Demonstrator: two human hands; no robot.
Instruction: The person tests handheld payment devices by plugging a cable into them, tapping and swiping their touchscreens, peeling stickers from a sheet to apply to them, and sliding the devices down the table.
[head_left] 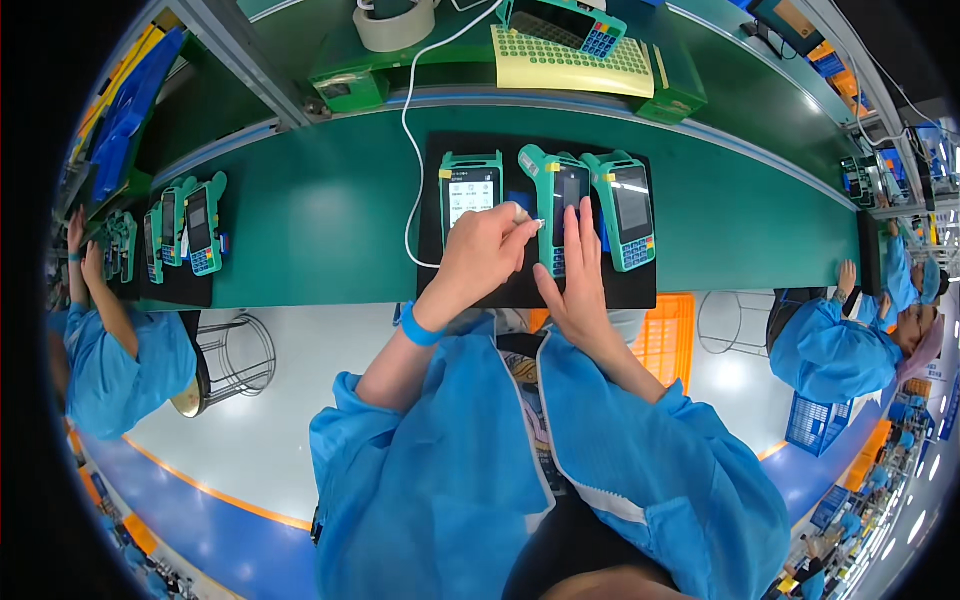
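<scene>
Three green handheld payment terminals lie side by side on a black mat (637,288). My left hand (482,250), with a blue band at its wrist, pinches the plug end of a white cable (408,118) at the left side of the middle terminal (567,187). Whether the plug is inside the terminal I cannot tell. Across that terminal's dark screen and keypad lie the stretched fingers of my right hand (575,275), its thumb by the lower left edge. The left terminal (472,185) has a lit screen, partly hidden by my left hand. On the right terminal (632,210) the screen is dark.
A shelf behind the green bench (330,210) carries a tape roll (394,28), a yellow sticker sheet (570,68) and another terminal (570,22). More terminals (203,228) stand at the left. An orange crate (668,340) is below the bench; people in blue sit on both sides.
</scene>
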